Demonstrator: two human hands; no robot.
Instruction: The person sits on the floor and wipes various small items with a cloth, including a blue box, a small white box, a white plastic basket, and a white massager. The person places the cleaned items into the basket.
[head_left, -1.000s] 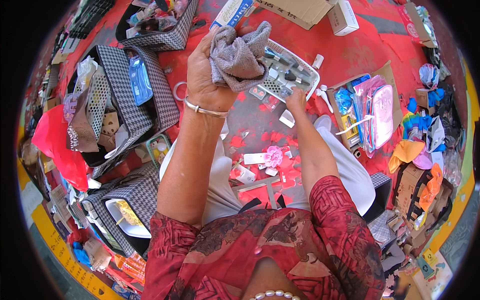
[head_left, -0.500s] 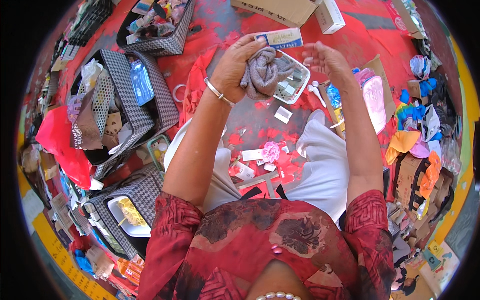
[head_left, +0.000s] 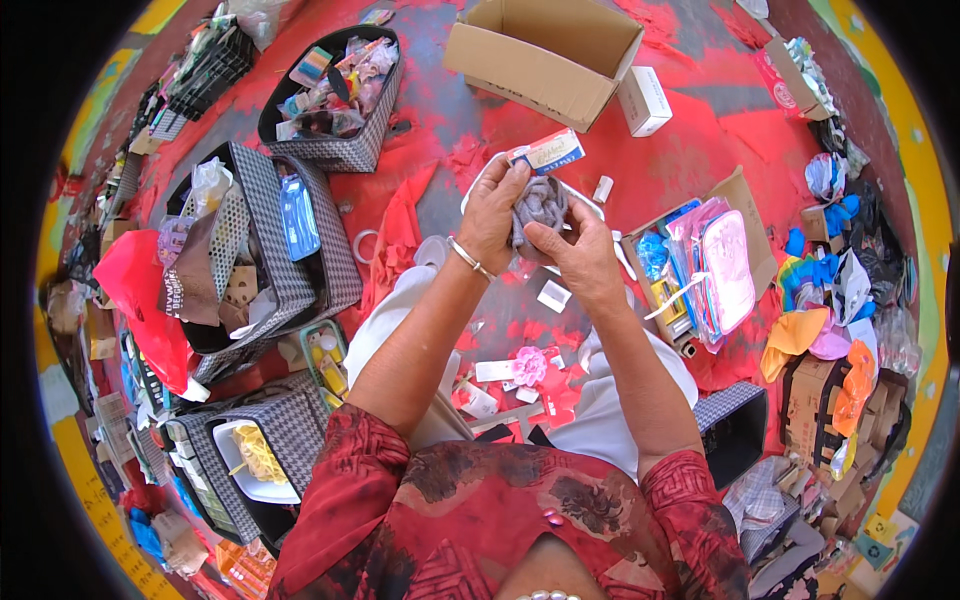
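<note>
A rolled grey knit bundle (head_left: 540, 208), apparently socks, is held in front of me between both hands. A white and blue paper label (head_left: 550, 152) sticks out at its top, beside my left fingertips. My left hand (head_left: 494, 212), with a silver bangle on the wrist, is closed round the bundle's left side. On the other side, my right hand (head_left: 578, 250) grips it with thumb and bent fingers. A white plastic basket (head_left: 592, 205) lies just beyond, mostly hidden by the hands. Below the fingers is a small white card (head_left: 553, 295) on the floor.
An open cardboard box (head_left: 530, 75) and a white carton (head_left: 645, 102) stand ahead. Houndstooth bins (head_left: 270, 220) full of goods line my left. At right is a box of plastic pouches (head_left: 715, 275). A pink flower (head_left: 530, 366) lies between my legs.
My right hand, open and apart before, has come left and down and now grips the grey bundle. Both hands have drawn together. The view has shifted, showing more of the cardboard box.
</note>
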